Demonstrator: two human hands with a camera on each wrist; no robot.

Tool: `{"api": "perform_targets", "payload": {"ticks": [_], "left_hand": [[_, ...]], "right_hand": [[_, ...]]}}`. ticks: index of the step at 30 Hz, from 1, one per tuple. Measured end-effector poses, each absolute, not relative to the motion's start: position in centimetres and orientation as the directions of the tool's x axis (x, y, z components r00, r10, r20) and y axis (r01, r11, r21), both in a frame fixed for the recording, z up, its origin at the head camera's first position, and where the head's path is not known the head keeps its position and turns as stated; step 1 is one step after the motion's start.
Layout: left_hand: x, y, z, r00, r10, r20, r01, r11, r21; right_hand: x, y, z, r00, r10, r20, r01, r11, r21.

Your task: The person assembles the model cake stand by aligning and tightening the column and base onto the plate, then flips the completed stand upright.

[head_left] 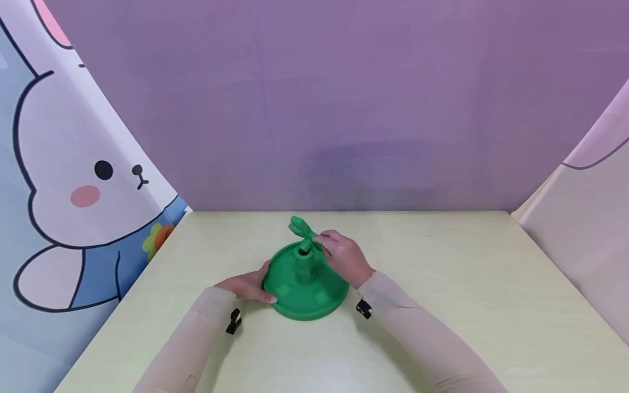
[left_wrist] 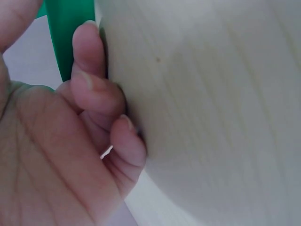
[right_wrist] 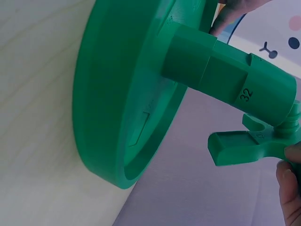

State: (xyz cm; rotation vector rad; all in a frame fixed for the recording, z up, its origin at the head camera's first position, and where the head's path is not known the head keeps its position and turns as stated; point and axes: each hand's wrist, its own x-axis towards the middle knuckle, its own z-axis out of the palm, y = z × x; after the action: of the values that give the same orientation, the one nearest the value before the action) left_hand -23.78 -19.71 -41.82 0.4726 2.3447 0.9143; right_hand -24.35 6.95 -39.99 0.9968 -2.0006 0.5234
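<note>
A round green base (head_left: 306, 313) with a raised rim lies on the table, an upright hollow post (head_left: 305, 270) at its middle. The post bears the number 32 in the right wrist view. My left hand (head_left: 250, 285) grips the base's left rim, thumb at the front and fingers farther back. In my right hand (head_left: 346, 259) a green forked piece (head_left: 301, 227) is pinched at one end, just above the post. Its short threaded stub (right_wrist: 292, 125) points at the post's open top; whether it is inside the opening I cannot tell.
The pale wooden table (head_left: 442, 284) extends around the base on all sides. A purple backdrop (head_left: 319, 109) stands behind it, and a panel with a cartoon rabbit (head_left: 64, 136) rises along the left. Another pale panel (head_left: 585, 234) is on the right.
</note>
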Motion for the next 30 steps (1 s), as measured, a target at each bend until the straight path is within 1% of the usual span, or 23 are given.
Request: {"api": "perform_targets", "payload": {"ticks": [4,9,12,16,19,25,27,30], "left_hand": [[-23.7,-19.7,-41.8,-0.781,0.490,-0.387,0.104,0.713,0.693],[-23.7,-19.7,-41.8,-0.785,0.479,-0.394,0.105,0.729,0.677],[-23.7,-19.7,-41.7,-0.788,0.469,-0.400,0.103,0.740,0.665],[-23.6,-19.7,-41.6,-0.792,0.458,-0.402,0.100,0.749,0.655],[-23.6,-19.6,-41.5,-0.792,0.460,-0.401,0.101,0.747,0.657],[-23.7,-19.7,-41.8,-0.789,0.459,-0.408,0.094,0.747,0.658],[-23.7,-19.7,-41.9,-0.789,0.459,-0.408,0.093,0.746,0.660],[-23.8,-19.7,-42.0,-0.789,0.463,-0.405,0.093,0.740,0.666]], "right_hand": [[-24.3,6.8,-40.0,-0.343,-0.460,0.819,-0.804,0.595,-0.002],[-24.2,6.6,-40.1,-0.374,-0.462,0.804,-0.798,0.602,-0.026],[-24.1,6.5,-40.2,-0.407,-0.448,0.796,-0.801,0.594,-0.075],[-23.9,6.4,-40.1,-0.454,-0.422,0.784,-0.813,0.556,-0.171],[-23.7,6.3,-40.0,-0.509,-0.395,0.765,-0.805,0.534,-0.259],[-23.1,6.2,-40.1,-0.668,-0.321,0.671,-0.718,0.514,-0.469],[-23.0,6.2,-40.0,-0.699,-0.298,0.650,-0.696,0.496,-0.520],[-23.0,6.1,-40.1,-0.718,-0.270,0.642,-0.679,0.476,-0.559]]}}
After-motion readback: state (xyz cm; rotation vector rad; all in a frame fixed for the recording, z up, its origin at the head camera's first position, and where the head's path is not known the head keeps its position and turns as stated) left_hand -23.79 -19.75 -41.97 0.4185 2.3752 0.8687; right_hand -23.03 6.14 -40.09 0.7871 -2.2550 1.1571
